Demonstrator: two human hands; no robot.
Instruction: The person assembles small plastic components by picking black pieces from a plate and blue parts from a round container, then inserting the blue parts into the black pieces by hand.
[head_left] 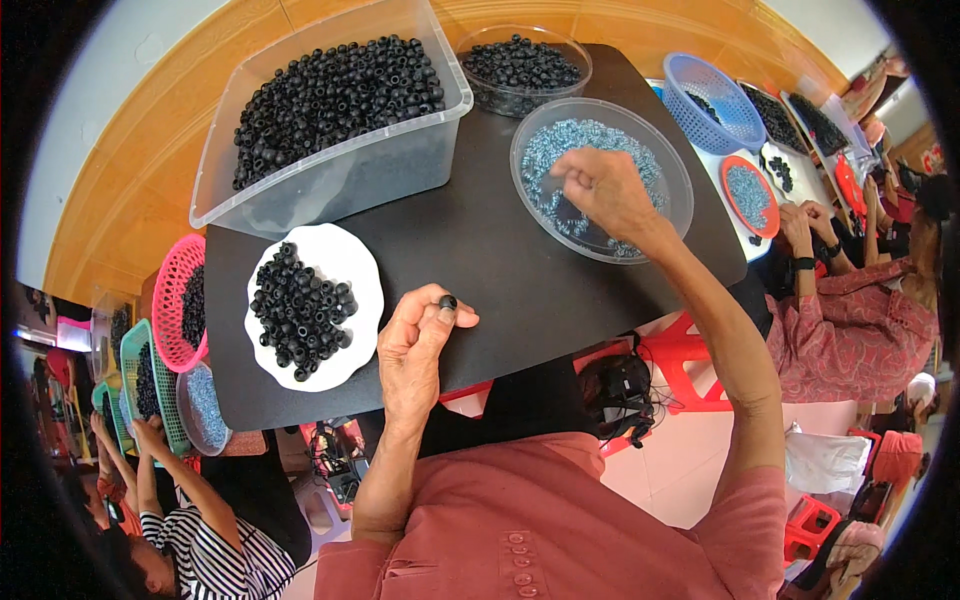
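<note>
Fingers of left hand [410, 345], centre of frame, closed on black bead [447, 301]; bead sits at tips of thumb and forefinger. Small, dark, rounded, partly hidden by grip. Left of this hand, white scalloped plate [365, 275] heaped with loose beads [300, 310], also black. Right hand [605, 190], upper right of centre, over clear bowl [676, 200] of translucent blue pieces [545, 150]; fingers curled together, cannot tell if gripping anything. Upper left, clear tub [370, 170] of black beads. All on dark bench [480, 250].
</note>
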